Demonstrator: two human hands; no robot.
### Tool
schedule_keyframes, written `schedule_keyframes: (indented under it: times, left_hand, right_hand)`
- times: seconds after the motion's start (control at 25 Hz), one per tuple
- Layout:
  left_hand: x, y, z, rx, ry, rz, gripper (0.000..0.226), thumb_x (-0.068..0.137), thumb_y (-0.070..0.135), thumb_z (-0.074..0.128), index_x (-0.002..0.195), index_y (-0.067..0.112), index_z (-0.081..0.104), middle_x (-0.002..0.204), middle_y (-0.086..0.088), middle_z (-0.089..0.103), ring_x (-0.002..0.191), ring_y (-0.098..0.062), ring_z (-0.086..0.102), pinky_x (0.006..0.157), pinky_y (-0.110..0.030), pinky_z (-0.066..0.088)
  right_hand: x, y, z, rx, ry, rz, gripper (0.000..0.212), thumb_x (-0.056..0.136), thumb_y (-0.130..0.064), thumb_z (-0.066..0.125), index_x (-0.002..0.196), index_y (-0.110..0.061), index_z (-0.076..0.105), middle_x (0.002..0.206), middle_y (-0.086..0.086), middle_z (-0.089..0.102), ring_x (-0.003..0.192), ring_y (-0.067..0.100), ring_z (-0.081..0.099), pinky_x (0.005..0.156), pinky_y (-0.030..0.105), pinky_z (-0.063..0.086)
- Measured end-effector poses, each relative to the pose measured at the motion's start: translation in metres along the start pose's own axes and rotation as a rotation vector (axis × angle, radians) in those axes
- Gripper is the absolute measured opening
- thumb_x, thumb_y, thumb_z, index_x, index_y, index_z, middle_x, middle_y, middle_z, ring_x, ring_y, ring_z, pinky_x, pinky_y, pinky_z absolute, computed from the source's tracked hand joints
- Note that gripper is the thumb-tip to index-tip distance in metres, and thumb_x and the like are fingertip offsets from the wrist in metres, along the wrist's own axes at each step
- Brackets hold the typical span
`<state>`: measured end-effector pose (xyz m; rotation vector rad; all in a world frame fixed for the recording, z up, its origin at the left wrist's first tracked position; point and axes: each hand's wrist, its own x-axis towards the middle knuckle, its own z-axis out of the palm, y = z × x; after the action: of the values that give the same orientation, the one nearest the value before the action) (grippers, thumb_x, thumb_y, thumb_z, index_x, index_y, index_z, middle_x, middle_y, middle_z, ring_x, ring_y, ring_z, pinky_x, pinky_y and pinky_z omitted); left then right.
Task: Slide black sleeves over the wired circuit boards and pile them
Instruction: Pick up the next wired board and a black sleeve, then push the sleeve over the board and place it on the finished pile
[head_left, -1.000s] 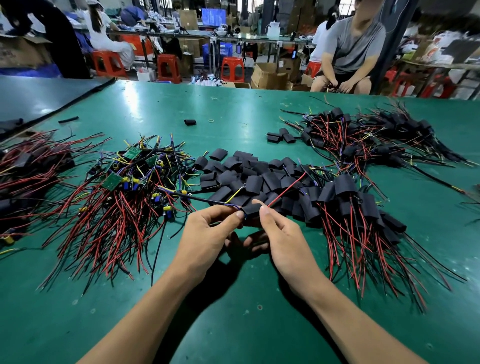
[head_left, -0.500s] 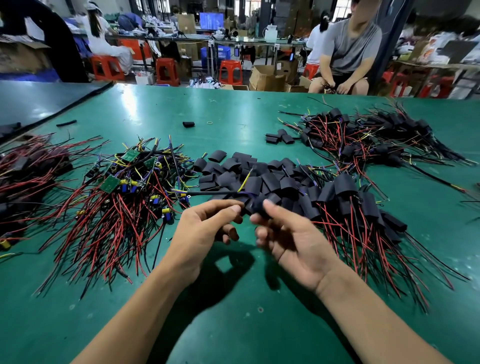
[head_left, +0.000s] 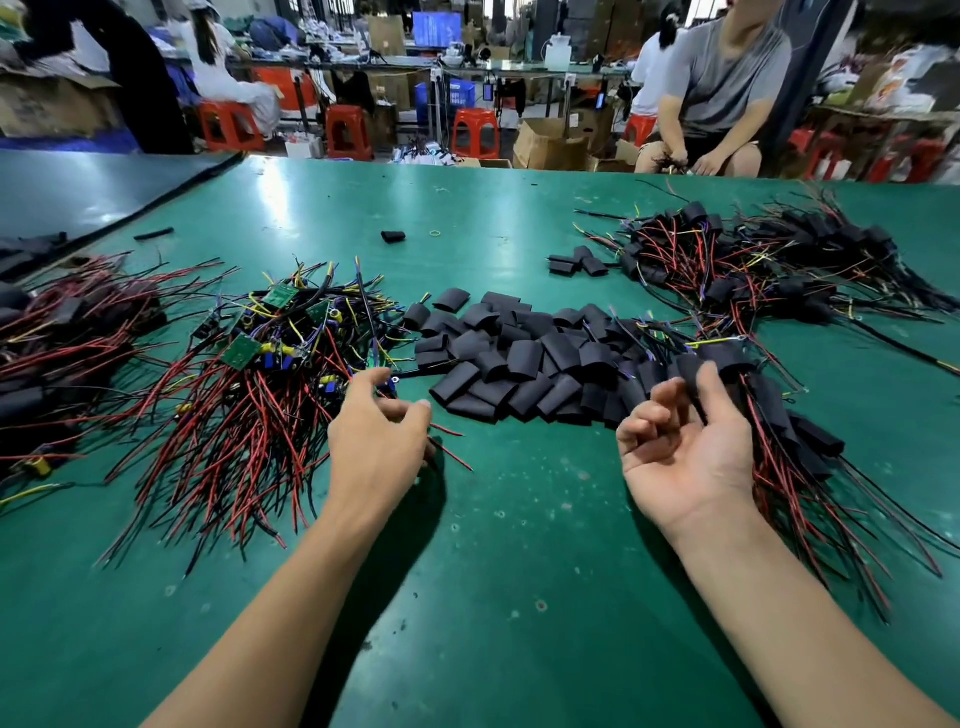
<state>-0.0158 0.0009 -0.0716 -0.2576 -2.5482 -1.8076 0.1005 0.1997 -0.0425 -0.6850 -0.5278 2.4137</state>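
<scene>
Green tabletop (head_left: 493, 571) with a heap of loose black sleeves (head_left: 519, 364) at its middle. Left of the heap lies a tangle of bare circuit boards (head_left: 244, 353) with red and black wires. Right of the heap is a pile of sleeved boards (head_left: 769, 415). The left hand (head_left: 379, 436) curls over wire ends beside the heap; I cannot tell whether it pinches one. The right hand (head_left: 685, 447) is palm up and empty, fingers loosely bent, at the sleeved pile's edge.

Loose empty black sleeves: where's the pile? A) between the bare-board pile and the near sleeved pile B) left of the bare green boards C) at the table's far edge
A: the loose sleeves lie in the middle, with the bare-board pile to their left and the near sleeved pile to their right.
</scene>
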Motion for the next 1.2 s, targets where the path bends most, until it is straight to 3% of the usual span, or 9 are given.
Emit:
schedule_keyframes:
  times: [0.12, 0.24, 0.4, 0.48, 0.56, 0.72, 0.92, 1.04, 1.2]
  left_hand:
    - [0.006, 0.002, -0.005, -0.257, -0.027, -0.157, 0.068, 0.096, 0.008, 0.055, 0.154, 0.017, 0.021, 0.075, -0.012, 0.071, 0.047, -0.022, 0.064, 0.047, -0.031, 0.052]
    - [0.012, 0.001, -0.01, -0.221, -0.076, -0.206, 0.063, 0.094, 0.005, 0.056, 0.152, 0.008, 0.03, 0.072, -0.015, 0.071, 0.043, -0.023, 0.059, 0.04, -0.027, 0.048]
    - [0.015, -0.001, -0.013, -0.081, -0.127, -0.218, 0.038, 0.092, 0.012, 0.063, 0.129, 0.006, 0.057, 0.066, -0.013, 0.071, 0.041, -0.022, 0.054, 0.038, -0.024, 0.043]
    - [0.017, -0.002, -0.013, -0.057, -0.131, -0.197, 0.023, 0.091, 0.013, 0.065, 0.111, 0.002, 0.064, 0.058, -0.01, 0.066, 0.039, -0.023, 0.055, 0.036, -0.023, 0.041]
    - [0.016, -0.003, -0.011, -0.018, -0.102, -0.16, 0.026, 0.089, 0.015, 0.066, 0.114, 0.009, 0.06, 0.052, -0.008, 0.064, 0.038, -0.023, 0.054, 0.035, -0.022, 0.038]
    - [0.016, -0.003, -0.004, 0.168, -0.105, -0.012, 0.049, 0.09, 0.025, 0.066, 0.137, 0.024, 0.053, 0.046, -0.001, 0.061, 0.033, -0.012, 0.053, 0.036, -0.017, 0.039]
    - [0.015, -0.001, 0.001, 0.398, -0.117, 0.086, 0.019, 0.085, 0.045, 0.069, 0.092, 0.027, 0.071, 0.058, 0.003, 0.066, 0.055, -0.011, 0.063, 0.054, -0.023, 0.046]
    - [0.008, -0.002, 0.005, 0.454, -0.063, 0.147, 0.028, 0.08, 0.048, 0.073, 0.07, 0.024, 0.064, 0.062, 0.006, 0.062, 0.068, -0.015, 0.061, 0.059, -0.027, 0.042]
    - [0.003, -0.001, 0.005, 0.526, -0.08, 0.178, 0.04, 0.075, 0.057, 0.075, 0.079, 0.02, 0.058, 0.082, 0.0, 0.061, 0.082, -0.022, 0.057, 0.068, -0.033, 0.044]
  right_hand:
    - [0.004, 0.001, -0.002, -0.005, -0.002, 0.001, 0.05, 0.098, -0.061, 0.04, 0.069, -0.022, 0.053, 0.049, -0.01, 0.05, 0.036, 0.006, 0.039, 0.041, 0.013, 0.034]
    - [0.004, 0.005, -0.002, -0.168, -0.097, -0.039, 0.052, 0.094, -0.065, 0.045, 0.073, -0.021, 0.063, 0.058, -0.008, 0.059, 0.042, 0.006, 0.049, 0.043, 0.016, 0.042]
    - [0.003, 0.025, -0.009, -0.974, -0.29, -0.416, 0.026, 0.097, -0.04, 0.059, 0.095, -0.019, 0.073, 0.091, -0.002, 0.077, 0.076, 0.01, 0.07, 0.066, 0.023, 0.055]
    - [0.005, 0.036, -0.017, -1.376, -0.371, -0.707, 0.009, 0.094, -0.024, 0.068, 0.098, -0.021, 0.075, 0.096, -0.009, 0.075, 0.092, 0.007, 0.068, 0.085, 0.021, 0.052]
    - [0.008, 0.041, -0.023, -1.566, -0.446, -0.833, 0.012, 0.091, -0.019, 0.072, 0.103, -0.02, 0.075, 0.106, -0.009, 0.071, 0.105, 0.008, 0.062, 0.097, 0.019, 0.043]
    - [0.017, 0.037, -0.028, -1.737, -0.444, -0.891, 0.025, 0.09, -0.022, 0.072, 0.115, -0.02, 0.073, 0.125, -0.004, 0.065, 0.123, 0.018, 0.05, 0.109, 0.035, 0.035]
    - [0.027, 0.043, -0.034, -2.088, -0.369, -0.826, 0.049, 0.097, -0.044, 0.055, 0.145, -0.031, 0.049, 0.157, -0.008, 0.035, 0.139, 0.013, 0.021, 0.108, 0.031, 0.017]
    - [0.028, 0.041, -0.035, -2.017, -0.344, -0.93, 0.046, 0.093, -0.047, 0.053, 0.134, -0.028, 0.06, 0.143, -0.007, 0.052, 0.128, 0.013, 0.029, 0.095, 0.029, 0.021]
    - [0.032, 0.031, -0.036, -2.087, -0.289, -0.917, 0.056, 0.094, -0.047, 0.056, 0.146, -0.029, 0.046, 0.154, -0.003, 0.039, 0.133, 0.016, 0.023, 0.104, 0.037, 0.023]
